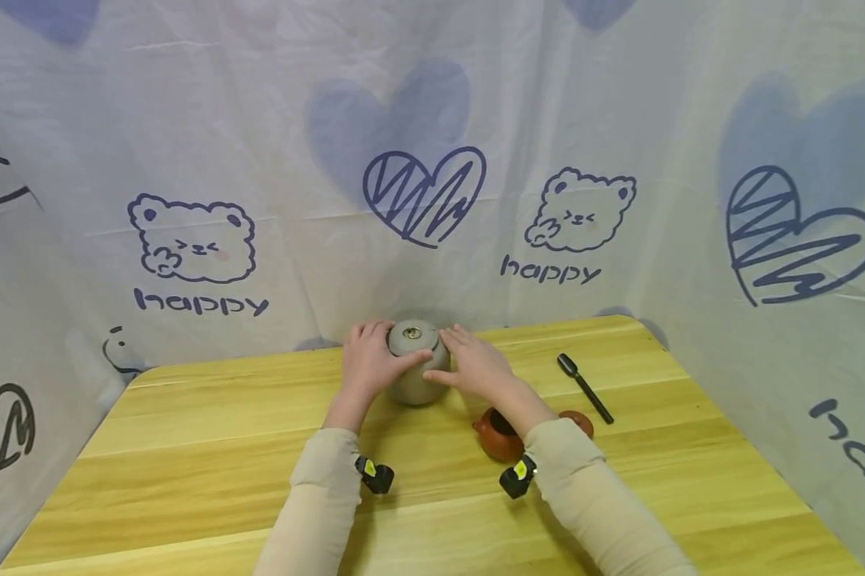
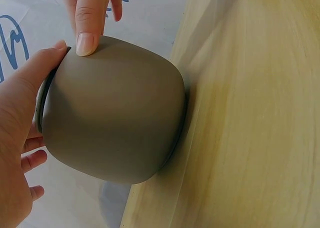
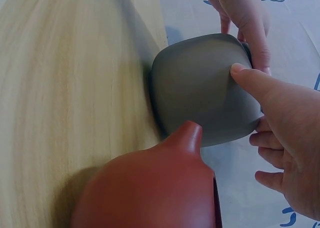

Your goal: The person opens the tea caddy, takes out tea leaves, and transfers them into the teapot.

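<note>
A wooden table (image 1: pixel 209 480) with yellow, streaked grain carries a round grey jar (image 1: pixel 414 386), upright near the middle of its far edge. Nearer and to the right sits a reddish-brown teapot (image 1: pixel 495 442), a partly hidden round piece (image 1: pixel 580 422) of similar colour near it; a black scoop (image 1: pixel 592 398) lies farther right.

One rounded matte-grey jar (image 1: pixel 414 390); at its sides, two bare hands: one left hand (image 1: pixel 370 362), one right hand (image 1: pixel 481 368). Right of the jar: one reddish-brown spouted teapot (image 1: pixel 495 446), one rounded reddish-brown piece (image 1: pixel 579 422), one slim black scoop (image 1: pixel 586 390). Beneath it: one yellow wooden table (image 1: pixel 202 464).
</note>
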Demonstrator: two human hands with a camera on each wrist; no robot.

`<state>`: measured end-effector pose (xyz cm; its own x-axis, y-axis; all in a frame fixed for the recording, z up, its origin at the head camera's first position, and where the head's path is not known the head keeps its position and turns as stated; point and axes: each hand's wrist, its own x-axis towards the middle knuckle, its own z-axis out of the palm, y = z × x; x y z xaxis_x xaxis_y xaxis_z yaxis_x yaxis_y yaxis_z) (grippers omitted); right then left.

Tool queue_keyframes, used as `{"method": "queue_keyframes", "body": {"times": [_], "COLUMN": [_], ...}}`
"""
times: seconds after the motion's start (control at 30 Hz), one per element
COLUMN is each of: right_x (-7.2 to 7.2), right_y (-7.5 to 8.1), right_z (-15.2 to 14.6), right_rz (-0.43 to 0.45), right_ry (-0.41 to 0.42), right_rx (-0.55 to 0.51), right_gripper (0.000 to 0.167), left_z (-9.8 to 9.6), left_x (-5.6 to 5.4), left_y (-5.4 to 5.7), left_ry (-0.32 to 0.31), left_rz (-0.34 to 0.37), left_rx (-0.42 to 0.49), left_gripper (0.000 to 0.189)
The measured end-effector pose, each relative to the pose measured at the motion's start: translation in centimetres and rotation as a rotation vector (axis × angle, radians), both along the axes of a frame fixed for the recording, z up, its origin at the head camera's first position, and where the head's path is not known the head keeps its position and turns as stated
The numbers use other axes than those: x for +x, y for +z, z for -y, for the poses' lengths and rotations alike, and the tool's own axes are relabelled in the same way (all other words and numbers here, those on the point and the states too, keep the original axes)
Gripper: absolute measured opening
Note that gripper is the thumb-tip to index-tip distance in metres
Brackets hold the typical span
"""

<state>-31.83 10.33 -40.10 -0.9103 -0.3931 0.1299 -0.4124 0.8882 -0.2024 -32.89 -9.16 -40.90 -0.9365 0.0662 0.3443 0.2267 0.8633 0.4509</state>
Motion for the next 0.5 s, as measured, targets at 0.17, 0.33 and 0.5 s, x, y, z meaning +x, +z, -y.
{"method": "queue_keyframes", "body": {"times": [0.17, 0.33, 0.5], "right_x": [0.2, 0.3, 0.3], "right_y": [0.2, 0.3, 0.3], "right_z": [0.0, 0.0, -0.1], "right_rz": [0.002, -0.006, -0.012], "right_ry": [-0.005, -0.006, -0.006], "right_rx": [0.012, 0.015, 0.006], "right_gripper": [0.09, 0.089, 0.088], "left_z": [-0.1, -0.1, -0.2], "left_x": [-0.1, 0.0, 0.1], "left_y": [0.0, 0.3, 1.2], "left_ry": [0.004, 0.01, 0.013], "left_rz": [-0.013, -0.025, -0.061], "left_rx": [0.002, 0.026, 0.054], "left_gripper": [0.094, 0.092, 0.089]}}
